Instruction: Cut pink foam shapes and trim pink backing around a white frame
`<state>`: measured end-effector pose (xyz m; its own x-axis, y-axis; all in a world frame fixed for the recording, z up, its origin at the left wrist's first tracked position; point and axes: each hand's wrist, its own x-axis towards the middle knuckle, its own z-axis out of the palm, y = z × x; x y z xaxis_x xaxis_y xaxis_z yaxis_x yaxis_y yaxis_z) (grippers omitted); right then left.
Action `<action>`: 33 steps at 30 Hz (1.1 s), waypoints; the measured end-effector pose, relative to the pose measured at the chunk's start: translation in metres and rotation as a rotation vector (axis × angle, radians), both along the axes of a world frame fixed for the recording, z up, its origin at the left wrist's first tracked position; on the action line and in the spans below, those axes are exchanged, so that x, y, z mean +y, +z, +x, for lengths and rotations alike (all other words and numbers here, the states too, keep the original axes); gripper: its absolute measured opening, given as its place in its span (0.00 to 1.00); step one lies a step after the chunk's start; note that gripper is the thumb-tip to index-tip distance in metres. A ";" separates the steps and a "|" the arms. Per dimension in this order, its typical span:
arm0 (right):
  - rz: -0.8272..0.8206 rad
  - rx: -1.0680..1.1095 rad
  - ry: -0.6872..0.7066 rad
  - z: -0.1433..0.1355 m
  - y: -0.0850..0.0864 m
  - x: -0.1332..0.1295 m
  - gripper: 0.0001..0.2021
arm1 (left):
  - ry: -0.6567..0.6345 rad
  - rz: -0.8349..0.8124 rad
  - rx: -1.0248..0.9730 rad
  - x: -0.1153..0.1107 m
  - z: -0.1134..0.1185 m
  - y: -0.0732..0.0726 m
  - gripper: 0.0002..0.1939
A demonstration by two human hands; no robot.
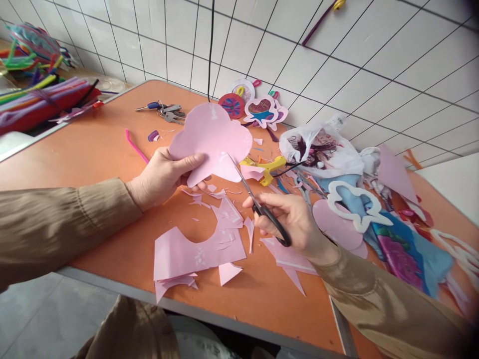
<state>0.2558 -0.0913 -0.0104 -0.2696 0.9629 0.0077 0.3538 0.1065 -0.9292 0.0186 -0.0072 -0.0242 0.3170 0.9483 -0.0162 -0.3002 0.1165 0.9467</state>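
My left hand [168, 172] grips a pink cloud-shaped sheet [209, 134] at its lower left edge, thumb on top and fingers beneath. The sheet is raised above the orange table [112, 154]. In my right hand [290, 219] are black-handled scissors [271, 219], their blades pointing up and left at the sheet's lower edge. Whether the blades are parted cannot be made out. Pink offcuts [202, 254] lie on the table below both hands, with small slivers around them. A yellow tool [271, 169] sits just behind the scissors.
Keys [172, 112] and a pink stick [135, 144] are at the back left. Round and flower-shaped ornaments [262, 110] stand near the tiled wall. To the right are a white plastic bag [329, 149], a white flower-shaped frame [355, 207] and blue fabric. Colourful pipe cleaners [41, 102] lie far left.
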 end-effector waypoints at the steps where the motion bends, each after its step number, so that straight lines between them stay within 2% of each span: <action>1: -0.001 -0.001 0.000 0.000 0.000 0.000 0.09 | 0.001 -0.002 -0.004 0.000 0.000 0.000 0.06; 15: -0.017 -0.025 -0.007 0.004 -0.007 -0.001 0.09 | 0.007 -0.037 0.017 0.001 0.001 0.003 0.07; 24: -0.057 -0.046 -0.010 0.003 -0.003 -0.002 0.12 | -0.017 -0.074 -0.022 -0.001 0.001 0.003 0.07; 33: -0.044 -0.015 -0.028 0.003 -0.007 -0.001 0.16 | -0.089 -0.111 0.001 -0.008 0.001 0.006 0.14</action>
<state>0.2590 -0.0924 -0.0169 -0.2423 0.9694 -0.0382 0.3699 0.0559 -0.9274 0.0195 -0.0151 -0.0186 0.3994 0.9088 -0.1202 -0.2830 0.2470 0.9268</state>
